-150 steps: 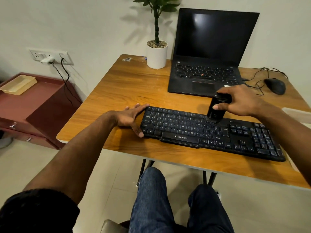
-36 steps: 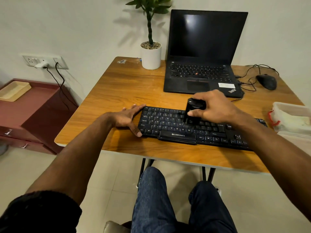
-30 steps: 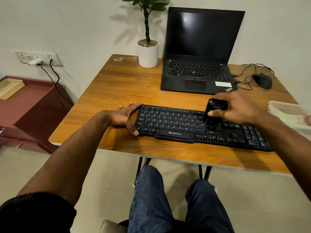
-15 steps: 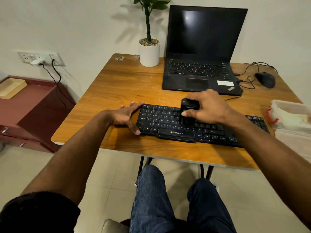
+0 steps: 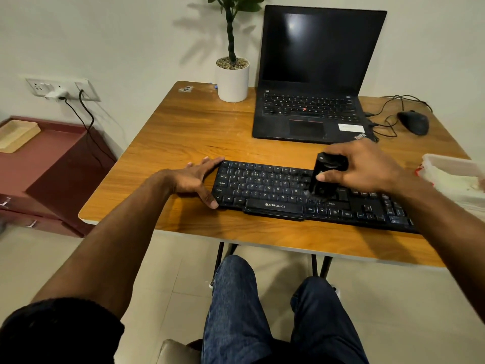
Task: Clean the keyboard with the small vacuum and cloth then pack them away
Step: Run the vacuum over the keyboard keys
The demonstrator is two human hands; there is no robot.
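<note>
A black keyboard [image 5: 265,189] lies near the front edge of the wooden table [image 5: 199,132]. My right hand [image 5: 367,166] grips a small black vacuum [image 5: 324,174], which stands upright with its lower end on the keys right of the keyboard's middle. My left hand [image 5: 195,177] rests against the keyboard's left end, fingers straight along the far corner and thumb at the near corner. A clear plastic box [image 5: 454,177] with something pale inside sits at the table's right edge; I cannot tell whether that is the cloth.
An open black laptop [image 5: 312,74] stands at the back of the table, a white plant pot [image 5: 232,80] to its left, a black mouse [image 5: 413,122] with cables to its right. A dark red cabinet [image 5: 44,164] stands left of the table.
My right hand has slid the vacuum rightward along the keys from the middle-left of the keyboard. My left hand has stayed at the left end.
</note>
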